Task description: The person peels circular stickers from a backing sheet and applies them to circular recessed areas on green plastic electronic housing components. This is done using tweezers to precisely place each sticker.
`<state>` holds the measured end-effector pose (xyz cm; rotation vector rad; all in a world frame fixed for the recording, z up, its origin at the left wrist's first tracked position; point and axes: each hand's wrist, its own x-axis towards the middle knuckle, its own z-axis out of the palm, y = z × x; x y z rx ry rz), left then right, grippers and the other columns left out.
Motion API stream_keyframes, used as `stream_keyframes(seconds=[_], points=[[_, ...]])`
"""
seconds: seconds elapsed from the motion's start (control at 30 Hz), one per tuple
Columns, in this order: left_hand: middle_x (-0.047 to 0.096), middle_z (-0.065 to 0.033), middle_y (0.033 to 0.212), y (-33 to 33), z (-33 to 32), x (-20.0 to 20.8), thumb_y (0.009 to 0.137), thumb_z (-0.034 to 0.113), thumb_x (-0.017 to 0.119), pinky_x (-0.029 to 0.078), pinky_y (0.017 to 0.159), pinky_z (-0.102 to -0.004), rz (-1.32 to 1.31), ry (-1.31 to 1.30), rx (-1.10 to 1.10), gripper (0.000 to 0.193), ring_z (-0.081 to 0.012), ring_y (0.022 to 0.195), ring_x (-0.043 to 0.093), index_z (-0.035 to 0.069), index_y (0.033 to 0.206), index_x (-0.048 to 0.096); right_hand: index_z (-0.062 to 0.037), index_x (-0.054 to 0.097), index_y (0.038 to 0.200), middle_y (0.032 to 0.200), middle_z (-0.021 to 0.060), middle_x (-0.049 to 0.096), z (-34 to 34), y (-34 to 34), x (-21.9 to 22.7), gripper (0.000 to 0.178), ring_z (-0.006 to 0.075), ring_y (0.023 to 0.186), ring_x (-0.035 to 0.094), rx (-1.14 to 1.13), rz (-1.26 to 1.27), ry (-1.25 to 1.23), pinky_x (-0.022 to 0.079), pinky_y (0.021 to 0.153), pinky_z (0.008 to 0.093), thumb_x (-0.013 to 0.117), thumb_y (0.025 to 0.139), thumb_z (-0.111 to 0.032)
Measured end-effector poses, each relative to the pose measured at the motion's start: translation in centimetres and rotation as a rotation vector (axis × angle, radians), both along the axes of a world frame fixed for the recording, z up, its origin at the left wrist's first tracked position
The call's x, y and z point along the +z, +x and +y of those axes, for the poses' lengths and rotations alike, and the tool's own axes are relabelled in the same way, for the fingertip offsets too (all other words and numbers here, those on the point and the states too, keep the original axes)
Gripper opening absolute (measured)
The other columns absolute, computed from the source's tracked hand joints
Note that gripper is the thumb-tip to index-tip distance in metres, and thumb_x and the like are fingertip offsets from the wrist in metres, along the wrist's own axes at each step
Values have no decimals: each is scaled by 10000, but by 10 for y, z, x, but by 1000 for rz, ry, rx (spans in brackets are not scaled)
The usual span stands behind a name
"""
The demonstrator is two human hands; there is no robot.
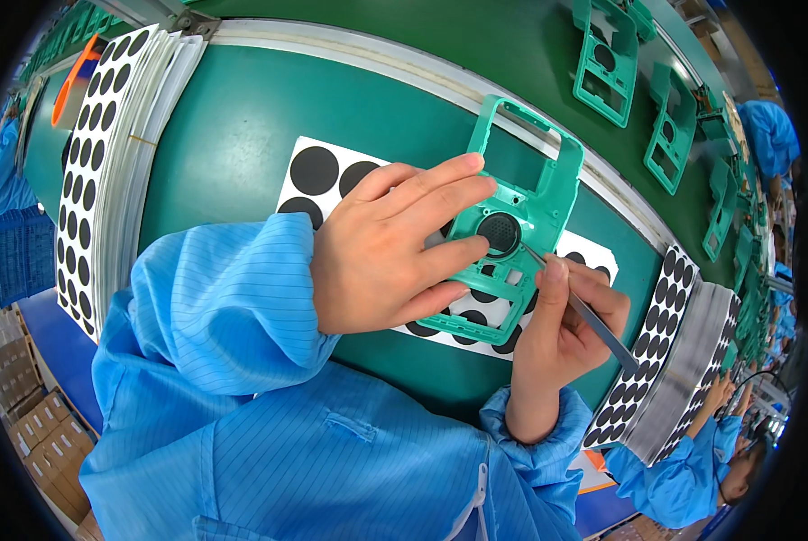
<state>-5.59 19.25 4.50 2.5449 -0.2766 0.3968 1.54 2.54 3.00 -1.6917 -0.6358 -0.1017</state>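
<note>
A green plastic housing point(562, 185) with a large rectangular opening lies tilted on the bench in front of me. A round black mesh disc point(501, 236) sits in its circular recess. My left hand point(395, 248) reaches across with its fingers spread, and fingertips rest on the housing's left side, one at the disc's edge. In my right hand point(571, 311) are metal tweezers point(602, 332), pinched between thumb and fingers, their tip at the right edge of the disc. Beneath the housing lies a white sheet with black round stickers point(315, 171), partly hidden by my left hand.
Stacks of dotted sticker sheets stand at the left point(106, 117) and at the right point(661, 334). A metal rail point(350, 50) separates the bench point(233, 108) from a green belt point(476, 41) carrying more green housings point(607, 63). A co-worker's blue sleeve point(661, 482) shows at lower right.
</note>
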Motion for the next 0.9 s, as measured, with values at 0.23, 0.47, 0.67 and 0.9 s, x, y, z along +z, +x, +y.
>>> stream_keyframes(seconds=[0.23,0.47,0.67,0.9], points=[[445,-162,1170,2,-1,0,553,192,682,378,776,-383,-4,-3,3,377,-319,1120,417,90,906,596,-6,437,815,795,170,568,0,1,-2,159,106,585,535,13,-32,-33,422,482,191,569,754,59],[470,-127,1134,4,-4,6,528,236,693,385,761,-370,-3,97,27,470,-306,1097,431,112,969,583,-16,502,759,789,127,579,1,-2,7,130,135,569,542,-10,-150,-239,412,473,207,622,722,22],[485,-85,1010,11,-13,16,474,326,711,389,769,-368,37,274,77,621,-272,1023,436,155,1049,551,-1,465,795,797,148,577,-5,-3,9,138,123,606,545,-12,-109,-82,434,524,199,583,740,44],[494,-93,969,18,-29,26,461,257,697,422,742,-383,-18,433,72,547,-305,992,462,182,991,589,-2,461,824,810,179,586,-23,-1,19,166,161,691,589,-52,66,207,478,593,228,572,731,79]])
